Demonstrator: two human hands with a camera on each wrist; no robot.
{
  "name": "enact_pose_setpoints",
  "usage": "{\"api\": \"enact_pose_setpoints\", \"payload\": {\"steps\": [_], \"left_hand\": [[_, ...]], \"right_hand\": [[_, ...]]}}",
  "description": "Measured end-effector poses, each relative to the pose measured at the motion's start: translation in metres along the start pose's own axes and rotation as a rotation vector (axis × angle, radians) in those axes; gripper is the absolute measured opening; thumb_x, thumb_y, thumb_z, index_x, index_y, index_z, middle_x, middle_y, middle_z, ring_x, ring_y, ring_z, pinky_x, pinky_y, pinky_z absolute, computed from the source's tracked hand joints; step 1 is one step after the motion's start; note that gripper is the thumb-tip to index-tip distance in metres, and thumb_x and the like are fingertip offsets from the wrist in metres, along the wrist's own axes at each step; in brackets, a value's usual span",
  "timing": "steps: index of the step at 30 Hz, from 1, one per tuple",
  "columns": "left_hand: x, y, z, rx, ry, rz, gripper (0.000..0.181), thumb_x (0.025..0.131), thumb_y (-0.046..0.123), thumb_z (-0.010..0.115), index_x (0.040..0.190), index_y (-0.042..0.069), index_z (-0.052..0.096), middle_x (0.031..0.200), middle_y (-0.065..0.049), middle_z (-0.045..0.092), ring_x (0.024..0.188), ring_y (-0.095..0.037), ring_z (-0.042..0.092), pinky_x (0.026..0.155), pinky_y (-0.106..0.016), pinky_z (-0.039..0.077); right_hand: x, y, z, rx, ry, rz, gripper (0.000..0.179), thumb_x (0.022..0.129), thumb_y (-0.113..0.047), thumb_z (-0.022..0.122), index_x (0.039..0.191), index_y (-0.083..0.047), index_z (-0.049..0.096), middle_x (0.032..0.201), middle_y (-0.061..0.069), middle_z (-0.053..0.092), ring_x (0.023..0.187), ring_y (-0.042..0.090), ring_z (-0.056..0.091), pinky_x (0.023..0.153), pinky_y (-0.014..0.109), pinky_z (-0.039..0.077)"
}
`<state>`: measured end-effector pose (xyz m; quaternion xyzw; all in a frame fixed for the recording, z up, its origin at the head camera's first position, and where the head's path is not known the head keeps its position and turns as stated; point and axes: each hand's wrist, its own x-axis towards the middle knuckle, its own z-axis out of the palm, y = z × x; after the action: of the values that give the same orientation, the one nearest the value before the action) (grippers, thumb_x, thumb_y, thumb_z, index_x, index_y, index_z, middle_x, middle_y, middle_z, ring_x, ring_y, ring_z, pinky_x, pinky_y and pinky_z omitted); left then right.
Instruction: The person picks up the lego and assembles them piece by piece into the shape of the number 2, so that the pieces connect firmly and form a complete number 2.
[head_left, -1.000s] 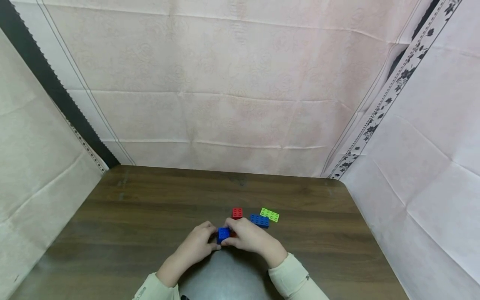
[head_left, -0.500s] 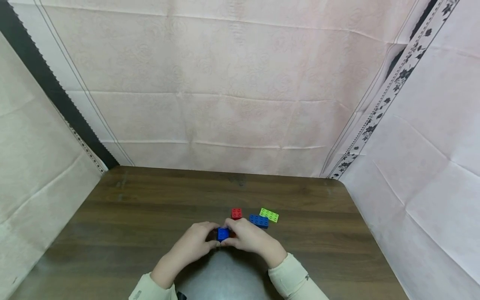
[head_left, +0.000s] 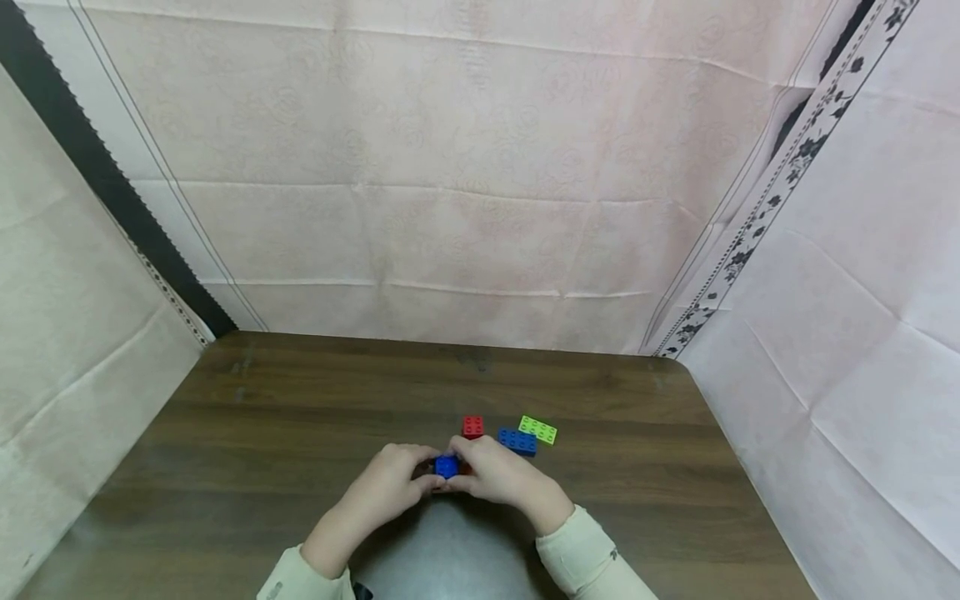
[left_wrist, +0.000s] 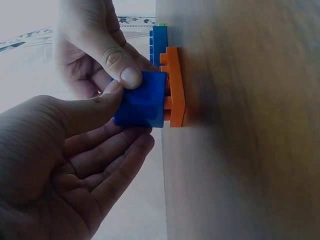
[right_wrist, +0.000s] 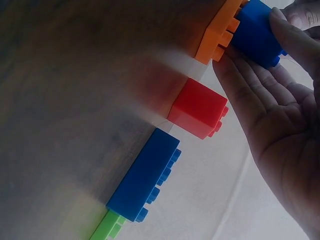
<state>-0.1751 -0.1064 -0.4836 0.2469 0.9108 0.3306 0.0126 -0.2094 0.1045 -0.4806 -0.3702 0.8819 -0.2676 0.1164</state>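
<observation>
In the head view, the blue cube (head_left: 446, 467) lies between the hands, left (head_left: 390, 481) and right (head_left: 501, 475) both pinching it, neither nearer. In the left wrist view, it sits just above the orange brick (left_wrist: 178, 92); whether fully seated, I cannot tell. In the right wrist view, that brick's long axis runs beyond the cube, towards the red brick (right_wrist: 196, 107) on the worktop (right_wrist: 65, 110).

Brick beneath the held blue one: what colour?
The lower brick is orange, clearest in the left wrist view.
</observation>
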Motion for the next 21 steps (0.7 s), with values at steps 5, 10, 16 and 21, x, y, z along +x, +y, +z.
{"api": "enact_pose_setpoints", "payload": {"steps": [5, 10, 16, 21], "left_hand": [[0.0007, 0.0010, 0.0001, -0.003, -0.004, -0.022, 0.021, 0.093, 0.018, 0.075, 0.111, 0.007, 0.074, 0.103, -0.004, 0.074, 0.093, -0.019, 0.069, 0.077, -0.036, 0.057], [0.0016, 0.0028, -0.0017, -0.003, -0.001, -0.020, 0.020, 0.092, 0.016, 0.076, 0.109, 0.007, 0.074, 0.101, -0.005, 0.074, 0.090, -0.018, 0.069, 0.075, -0.036, 0.057], [0.0022, 0.0030, -0.0014, 0.003, -0.008, -0.026, 0.018, 0.092, 0.017, 0.076, 0.108, 0.008, 0.075, 0.098, -0.003, 0.074, 0.084, -0.010, 0.067, 0.071, -0.031, 0.055], [0.0016, 0.0029, -0.0005, 0.004, -0.003, -0.027, 0.019, 0.091, 0.018, 0.076, 0.108, 0.008, 0.075, 0.098, -0.003, 0.075, 0.084, -0.010, 0.066, 0.071, -0.032, 0.055]], "right_hand": [[-0.0008, -0.0002, -0.0002, -0.002, 0.001, -0.003, 0.024, 0.094, -0.032, 0.073, 0.108, -0.016, 0.060, 0.082, -0.013, 0.059, 0.067, -0.001, 0.054, 0.059, 0.017, 0.048], [0.0000, -0.0001, -0.0005, -0.002, 0.000, -0.001, 0.023, 0.094, -0.030, 0.073, 0.107, -0.016, 0.060, 0.082, -0.013, 0.059, 0.067, -0.001, 0.054, 0.059, 0.017, 0.048], [0.0007, -0.0007, -0.0005, -0.009, 0.000, 0.007, 0.023, 0.094, -0.030, 0.073, 0.106, -0.017, 0.060, 0.081, -0.013, 0.058, 0.067, 0.000, 0.054, 0.059, 0.018, 0.047], [0.0009, -0.0018, -0.0002, -0.015, -0.001, 0.004, 0.022, 0.094, -0.030, 0.073, 0.105, -0.016, 0.060, 0.080, -0.013, 0.057, 0.066, 0.000, 0.053, 0.058, 0.018, 0.047]]}}
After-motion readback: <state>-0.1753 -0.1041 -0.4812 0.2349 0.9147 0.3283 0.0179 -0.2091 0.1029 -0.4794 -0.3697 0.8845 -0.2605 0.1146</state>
